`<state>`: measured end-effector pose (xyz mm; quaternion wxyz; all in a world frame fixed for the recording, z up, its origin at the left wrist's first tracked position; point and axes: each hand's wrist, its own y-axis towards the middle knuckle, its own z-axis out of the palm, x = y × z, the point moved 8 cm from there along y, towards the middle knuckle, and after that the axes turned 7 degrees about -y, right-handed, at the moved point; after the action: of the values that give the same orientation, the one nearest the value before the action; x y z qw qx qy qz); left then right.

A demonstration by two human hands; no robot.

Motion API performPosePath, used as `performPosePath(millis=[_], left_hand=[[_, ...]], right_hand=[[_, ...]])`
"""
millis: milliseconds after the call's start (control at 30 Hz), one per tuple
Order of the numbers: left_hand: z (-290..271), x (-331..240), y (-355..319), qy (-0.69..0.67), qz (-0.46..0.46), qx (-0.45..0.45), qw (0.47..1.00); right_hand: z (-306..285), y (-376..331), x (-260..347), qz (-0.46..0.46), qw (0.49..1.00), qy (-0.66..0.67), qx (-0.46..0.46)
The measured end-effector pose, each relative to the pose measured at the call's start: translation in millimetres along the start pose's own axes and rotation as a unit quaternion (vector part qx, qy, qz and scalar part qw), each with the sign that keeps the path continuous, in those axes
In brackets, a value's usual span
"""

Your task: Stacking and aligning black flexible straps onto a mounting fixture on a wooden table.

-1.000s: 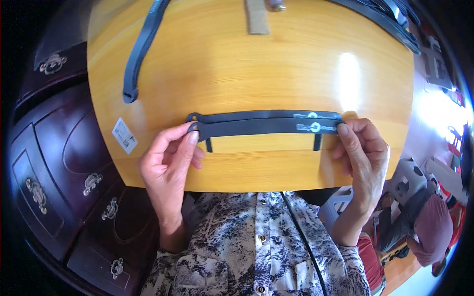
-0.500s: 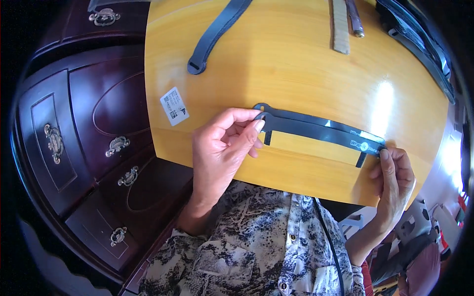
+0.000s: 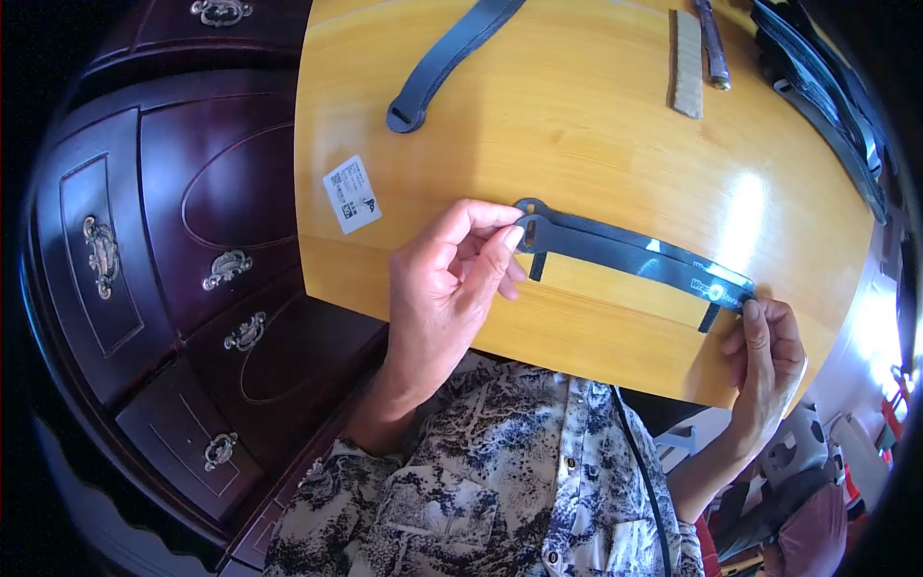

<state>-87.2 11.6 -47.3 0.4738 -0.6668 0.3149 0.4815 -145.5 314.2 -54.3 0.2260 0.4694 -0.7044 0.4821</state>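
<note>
**A:** Head view: report the grip state.

**B:** My left hand [image 3: 444, 288], at frame centre, pinches the looped end of the dark strap [image 3: 630, 258] between thumb and fingertips. My right hand [image 3: 772, 361], lower right, pinches the opposite end.

**A:** Strap location?

**B:** Stretched flat across the yellow wooden tabletop [image 3: 577, 144], near its lower edge, running centre to right.

**A:** Surroundings?

**B:** A second dark strap [image 3: 447, 58] lies top centre; a white sticker [image 3: 352, 194] sits left of my left hand; a dark wooden cabinet [image 3: 163, 240] fills the left.

Matt dark leathery strap [image 3: 630, 258]; glossy, smooth yellow wood table [image 3: 577, 144]; polished dark wood cabinet [image 3: 163, 250], metal handles [image 3: 227, 267].
</note>
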Motion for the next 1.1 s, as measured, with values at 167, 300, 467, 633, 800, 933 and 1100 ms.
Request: performPosePath(millis=[167,300,467,633,800,933,1100], left_hand=[[-1.2,-2.4,0.7,-0.018,-0.003,-0.009,1.0],[1.8,-2.9,3.9,-0.018,-0.006,0.002,1.0],[0.4,-1.4,3.6,-0.019,-0.013,-0.001,1.0],[0.6,-0.3,4.2,-0.026,-0.016,-0.001,1.0],[0.4,0.5,3.7,-0.031,-0.025,-0.011,0.999],[1.1,1.3,3.4,-0.031,-0.023,-0.013,0.999],[1.2,-2.2,1.9,-0.015,-0.019,-0.023,0.999]], right_hand=[[1.7,1.5,-0.3,-0.003,1.0,-0.01,0.007],[-3.0,0.8,0.0,-0.007,1.0,-0.014,-0.001],[-0.9,2.2,-1.3,-0.012,1.0,-0.02,0.003],[-1.7,2.0,-0.1,-0.011,1.0,-0.023,-0.001],[-2.1,2.9,-1.9,-0.013,1.0,-0.012,0.003],[-1.6,2.1,-0.7,-0.016,1.0,-0.007,0.007],[-1.5,1.7,0.5,-0.011,1.0,-0.016,0.002]])
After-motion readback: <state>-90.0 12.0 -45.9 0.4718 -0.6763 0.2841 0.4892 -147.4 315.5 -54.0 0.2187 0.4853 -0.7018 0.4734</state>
